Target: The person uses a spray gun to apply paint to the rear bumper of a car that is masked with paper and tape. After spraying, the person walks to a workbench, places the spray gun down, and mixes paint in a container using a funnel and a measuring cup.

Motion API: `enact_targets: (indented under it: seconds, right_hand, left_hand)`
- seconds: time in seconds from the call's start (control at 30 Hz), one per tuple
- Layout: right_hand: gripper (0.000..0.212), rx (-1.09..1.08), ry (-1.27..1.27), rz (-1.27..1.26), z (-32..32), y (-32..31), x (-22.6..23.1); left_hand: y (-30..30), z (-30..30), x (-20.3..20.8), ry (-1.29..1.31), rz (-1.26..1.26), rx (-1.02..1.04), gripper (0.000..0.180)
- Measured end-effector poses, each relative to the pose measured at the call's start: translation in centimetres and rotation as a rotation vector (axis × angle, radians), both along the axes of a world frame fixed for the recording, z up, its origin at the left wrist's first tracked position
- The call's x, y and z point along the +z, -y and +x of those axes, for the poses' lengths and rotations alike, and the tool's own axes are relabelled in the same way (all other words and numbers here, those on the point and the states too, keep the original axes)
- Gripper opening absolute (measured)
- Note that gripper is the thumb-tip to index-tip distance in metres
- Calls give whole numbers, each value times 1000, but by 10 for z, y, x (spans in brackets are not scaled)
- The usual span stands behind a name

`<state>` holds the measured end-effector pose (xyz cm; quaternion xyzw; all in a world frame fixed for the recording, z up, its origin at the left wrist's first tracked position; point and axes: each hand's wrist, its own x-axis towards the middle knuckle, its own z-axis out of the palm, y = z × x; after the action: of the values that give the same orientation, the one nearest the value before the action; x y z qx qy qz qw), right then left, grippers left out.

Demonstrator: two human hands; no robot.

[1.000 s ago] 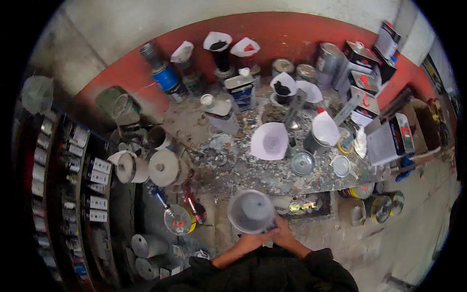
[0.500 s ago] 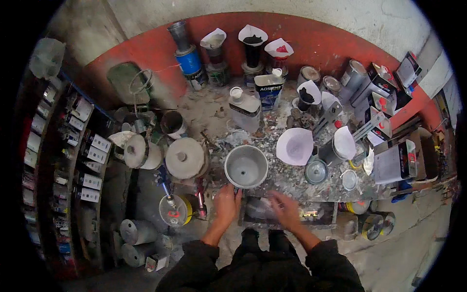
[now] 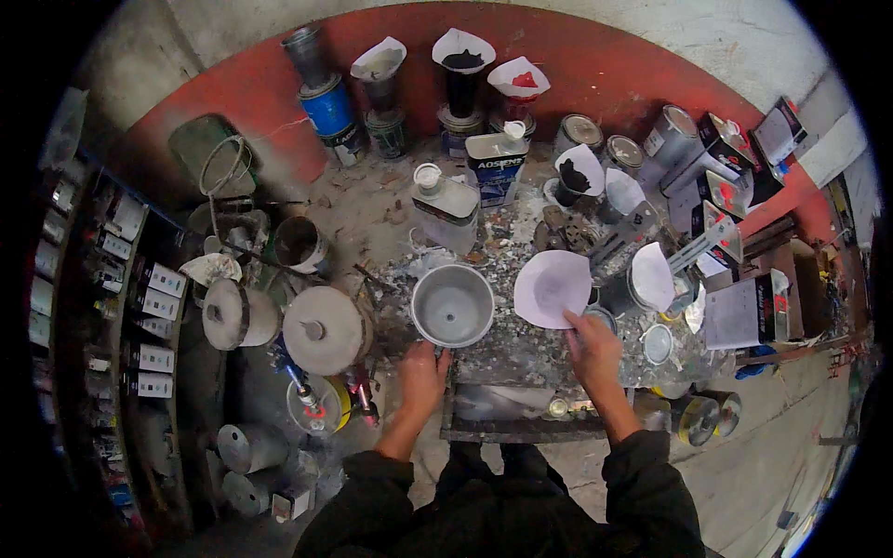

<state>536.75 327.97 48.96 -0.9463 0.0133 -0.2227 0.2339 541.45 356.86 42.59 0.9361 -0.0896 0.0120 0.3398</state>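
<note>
So here we've got the grey metal cup (image 3: 452, 305) sitting upright on the spattered desk (image 3: 521, 349), mouth up, and it lies straight ahead of our left hand (image 3: 423, 377), just past the fingertips. That hand looks loosely curled at the cup's near rim, touching or as good as touching it; we can't tell whether it's actually gripping. The white paper cone filter (image 3: 553, 288) sits just to the right of the cup, open side facing up at us, its point hidden underneath as far as we can see. Our right hand (image 3: 593, 349) is pinching that cone at its near edge. So it's one thing per hand: left is nearer the cup, right is nearer the cone, and cup and cone are close neighbours with only a sliver of desk between them.

Compared with half a second ago: the cup reads in about the same spot on the desk, but both hands were down low in front of it then. Now the right has gone up to the cone and the left has closed in on the cup's rim.
</note>
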Motion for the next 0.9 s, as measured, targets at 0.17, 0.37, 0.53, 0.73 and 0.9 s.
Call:
enact_targets:
  seconds: [0.17, 0.37, 0.53, 0.73, 0.9]
  right_hand:
    - [26, -60, 36, 126, 4, 4, -13]
    - [26, -84, 73, 224, 0, -1, -8]
    - [32, 11, 121, 196, -4, -35, 62]
    - [41, 340, 52, 165, 13, -74, 112]
    - [50, 260, -68, 63, 10, -89, 100]
  left_hand:
    - [-1, 0, 5, -16, 9, -15, 19]
    - [-4, -1, -8, -37, 33, -37, 22]
    - [-2, -2, -8, -21, -30, -20, 23]
    - [-13, -3, -15, 33, 1, -91, 32]
    - [-17, -20, 7, -15, 47, -6, 53]
